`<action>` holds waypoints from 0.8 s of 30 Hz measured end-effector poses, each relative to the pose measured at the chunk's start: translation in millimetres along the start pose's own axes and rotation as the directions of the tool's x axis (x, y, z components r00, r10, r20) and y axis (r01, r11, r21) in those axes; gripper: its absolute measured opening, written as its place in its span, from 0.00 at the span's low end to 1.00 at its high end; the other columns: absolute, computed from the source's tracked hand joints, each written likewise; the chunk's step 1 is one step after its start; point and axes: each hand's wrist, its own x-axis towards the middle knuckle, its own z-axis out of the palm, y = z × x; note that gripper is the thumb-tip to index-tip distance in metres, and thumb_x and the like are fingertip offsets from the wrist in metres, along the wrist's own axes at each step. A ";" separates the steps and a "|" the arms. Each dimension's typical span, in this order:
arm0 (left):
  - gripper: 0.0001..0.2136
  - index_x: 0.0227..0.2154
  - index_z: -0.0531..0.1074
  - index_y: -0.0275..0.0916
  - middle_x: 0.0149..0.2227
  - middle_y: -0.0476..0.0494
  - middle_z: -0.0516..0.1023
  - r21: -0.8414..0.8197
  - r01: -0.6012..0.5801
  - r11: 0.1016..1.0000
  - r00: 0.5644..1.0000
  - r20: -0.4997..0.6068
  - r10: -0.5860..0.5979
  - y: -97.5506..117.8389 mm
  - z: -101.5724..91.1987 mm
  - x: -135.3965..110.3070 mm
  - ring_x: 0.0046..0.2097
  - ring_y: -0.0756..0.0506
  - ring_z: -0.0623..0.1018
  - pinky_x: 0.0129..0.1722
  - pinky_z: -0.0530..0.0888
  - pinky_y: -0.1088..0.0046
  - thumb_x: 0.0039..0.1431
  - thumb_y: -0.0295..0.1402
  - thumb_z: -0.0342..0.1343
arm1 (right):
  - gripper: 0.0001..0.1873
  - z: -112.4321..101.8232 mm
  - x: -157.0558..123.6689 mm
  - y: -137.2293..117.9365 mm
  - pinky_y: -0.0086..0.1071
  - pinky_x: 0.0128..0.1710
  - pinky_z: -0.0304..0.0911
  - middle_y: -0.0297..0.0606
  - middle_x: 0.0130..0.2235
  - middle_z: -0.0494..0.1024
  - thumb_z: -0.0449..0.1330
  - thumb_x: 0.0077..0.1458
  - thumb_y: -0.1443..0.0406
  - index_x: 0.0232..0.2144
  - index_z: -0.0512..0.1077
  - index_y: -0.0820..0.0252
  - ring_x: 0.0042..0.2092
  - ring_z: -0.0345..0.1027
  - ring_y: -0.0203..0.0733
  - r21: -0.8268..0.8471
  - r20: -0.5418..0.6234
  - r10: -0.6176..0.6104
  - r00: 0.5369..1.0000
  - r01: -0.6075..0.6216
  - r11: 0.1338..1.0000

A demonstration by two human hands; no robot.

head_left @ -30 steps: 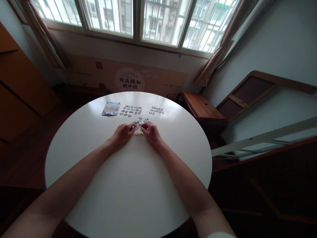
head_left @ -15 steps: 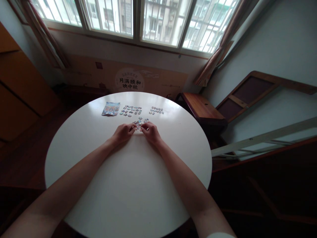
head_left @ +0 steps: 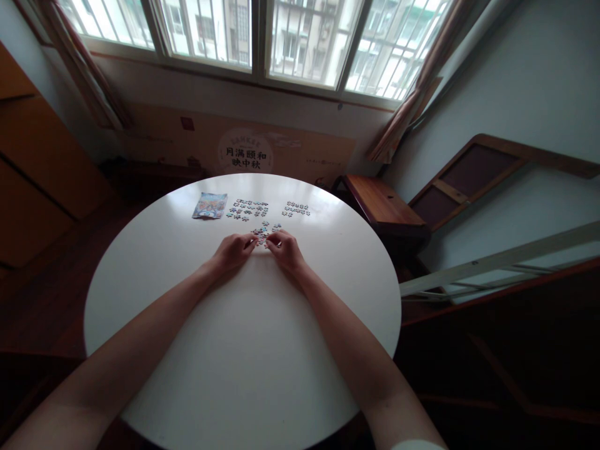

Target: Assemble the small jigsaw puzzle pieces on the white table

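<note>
My left hand (head_left: 235,248) is closed in a pinch at the left side of a small pile of jigsaw pieces (head_left: 262,236). From the right, my right hand (head_left: 285,249) pinches at the same pile, its thumb and forefinger pressed together. Both sets of fingertips are on jigsaw pieces, whose outlines are partly hidden by the fingers. Beyond the pile, rows of loose jigsaw pieces (head_left: 248,207) lie spread out, with a smaller group of pieces (head_left: 297,209) to their right. A colourful printed picture sheet or packet (head_left: 210,205) lies flat at the far left.
Everything rests on a round white table (head_left: 244,350). Past its far right edge stands a wooden stool or bench (head_left: 382,200), near a folded wooden frame (head_left: 469,175) against the wall. A printed board (head_left: 290,147) stands below the barred windows (head_left: 304,44).
Both hands stay at the pile with almost no movement; only the fingertips may have shifted slightly. The spread pieces and the picture sheet lie as before.
</note>
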 end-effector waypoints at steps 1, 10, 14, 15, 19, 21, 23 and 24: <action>0.14 0.40 0.77 0.40 0.36 0.41 0.81 -0.002 0.000 1.000 1.000 0.001 0.000 0.1 -0.2 0.0 0.35 0.45 0.79 0.34 0.69 0.74 0.61 0.38 0.47 | 0.04 0.0 0.0 0.0 0.27 0.35 0.60 0.33 0.29 0.70 0.58 0.51 0.68 0.27 0.73 0.61 0.31 0.64 0.33 0.001 0.002 0.004 1.000 -0.004 1.000; 0.14 0.40 0.77 0.39 0.37 0.41 0.81 0.011 -0.005 1.000 1.000 0.007 0.005 0.4 -0.9 -0.2 0.36 0.44 0.79 0.35 0.69 0.74 0.60 0.37 0.47 | 0.04 0.3 0.0 0.2 0.27 0.34 0.60 0.33 0.29 0.70 0.58 0.52 0.68 0.28 0.73 0.61 0.31 0.64 0.33 -0.002 0.008 -0.006 1.000 0.006 1.000; 0.14 0.39 0.77 0.39 0.36 0.41 0.81 0.020 0.001 1.000 1.000 0.009 -0.001 0.2 -1.0 -0.4 0.36 0.44 0.79 0.35 0.69 0.74 0.60 0.37 0.47 | 0.04 0.9 -0.2 0.8 0.27 0.35 0.60 0.33 0.29 0.70 0.58 0.52 0.68 0.28 0.73 0.61 0.31 0.64 0.33 0.005 0.001 -0.010 1.000 0.010 1.000; 0.14 0.39 0.77 0.40 0.37 0.41 0.81 0.020 0.003 1.000 1.000 0.011 -0.003 0.2 -1.0 -0.3 0.36 0.44 0.79 0.35 0.69 0.74 0.60 0.37 0.47 | 0.04 1.1 -0.3 1.0 0.27 0.35 0.61 0.34 0.29 0.70 0.58 0.52 0.68 0.28 0.73 0.61 0.31 0.64 0.33 0.005 0.000 -0.009 1.000 0.009 1.000; 0.14 0.40 0.77 0.40 0.38 0.41 0.81 0.014 0.008 1.000 1.000 0.017 -0.008 0.2 -1.1 0.0 0.38 0.44 0.79 0.36 0.69 0.74 0.60 0.37 0.47 | 0.05 1.6 -0.4 1.1 0.27 0.35 0.61 0.34 0.30 0.71 0.58 0.52 0.68 0.28 0.73 0.61 0.31 0.64 0.33 0.001 0.003 -0.004 1.000 0.004 1.000; 0.14 0.40 0.77 0.40 0.38 0.41 0.81 0.016 0.009 1.000 1.000 0.014 -0.009 0.3 -1.0 0.1 0.38 0.44 0.79 0.37 0.69 0.74 0.60 0.37 0.47 | 0.05 1.3 -0.4 0.6 0.27 0.35 0.61 0.34 0.30 0.71 0.58 0.52 0.68 0.28 0.73 0.61 0.31 0.64 0.33 -0.001 0.003 -0.001 1.000 0.001 1.000; 0.14 0.40 0.77 0.40 0.39 0.41 0.80 0.017 0.006 1.000 1.000 0.012 -0.006 0.2 -1.0 0.0 0.38 0.44 0.79 0.37 0.69 0.74 0.60 0.37 0.47 | 0.04 0.8 -0.5 0.1 0.27 0.35 0.61 0.34 0.30 0.71 0.58 0.52 0.68 0.28 0.73 0.61 0.31 0.64 0.33 -0.003 0.002 -0.003 1.000 0.003 1.000; 0.14 0.40 0.77 0.40 0.39 0.41 0.80 0.017 0.003 1.000 1.000 0.014 -0.004 0.1 -0.9 -0.1 0.38 0.44 0.79 0.36 0.69 0.73 0.60 0.37 0.47 | 0.04 0.6 -0.5 -0.2 0.27 0.35 0.61 0.34 0.30 0.71 0.58 0.52 0.68 0.27 0.73 0.61 0.31 0.64 0.33 -0.003 0.001 -0.006 1.000 0.006 1.000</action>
